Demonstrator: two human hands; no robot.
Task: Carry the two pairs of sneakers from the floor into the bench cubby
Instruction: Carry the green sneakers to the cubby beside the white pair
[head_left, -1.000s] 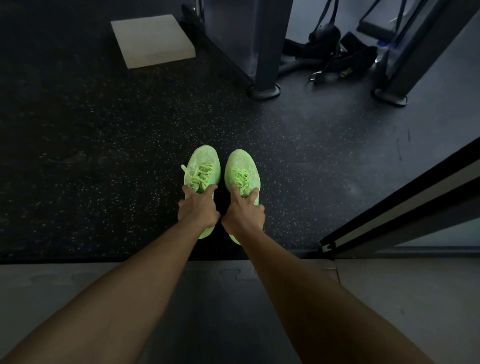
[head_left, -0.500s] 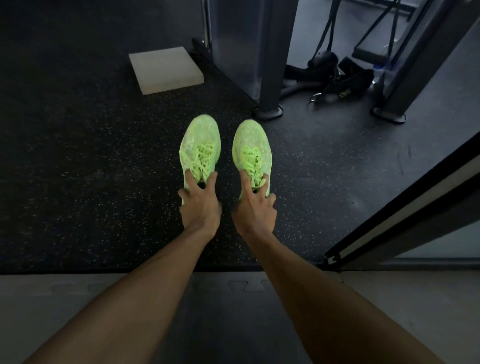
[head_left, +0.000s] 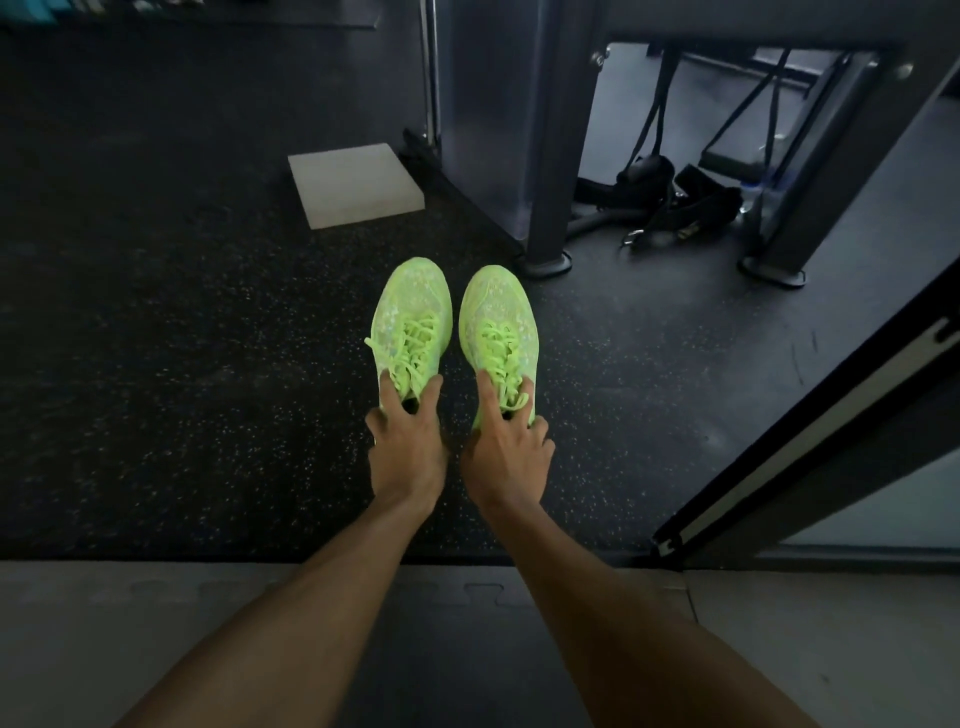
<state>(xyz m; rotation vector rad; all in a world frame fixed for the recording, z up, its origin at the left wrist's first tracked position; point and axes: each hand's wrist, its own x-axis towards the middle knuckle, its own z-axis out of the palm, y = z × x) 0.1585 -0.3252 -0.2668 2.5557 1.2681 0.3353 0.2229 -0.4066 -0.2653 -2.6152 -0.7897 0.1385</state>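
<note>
Two neon green sneakers are held side by side above the dark speckled floor, toes pointing away from me. My left hand (head_left: 408, 447) grips the left sneaker (head_left: 410, 317) at its collar, fingers on both sides of the laces. My right hand (head_left: 506, 452) grips the right sneaker (head_left: 496, 322) the same way. The heels are hidden behind my hands. No second pair and no bench cubby can be made out in this view.
A pale flat block (head_left: 356, 192) lies on the floor ahead left. A dark metal frame post (head_left: 545, 156) with a round foot stands just beyond the shoes, with black straps (head_left: 675, 208) behind it. A slanted dark rail (head_left: 810, 431) runs at right. Grey foam mat (head_left: 104, 623) lies underfoot.
Both hands have lifted the green sneakers off the floor and brought them up and forward. The view has tilted upward, showing more of the frame and straps.
</note>
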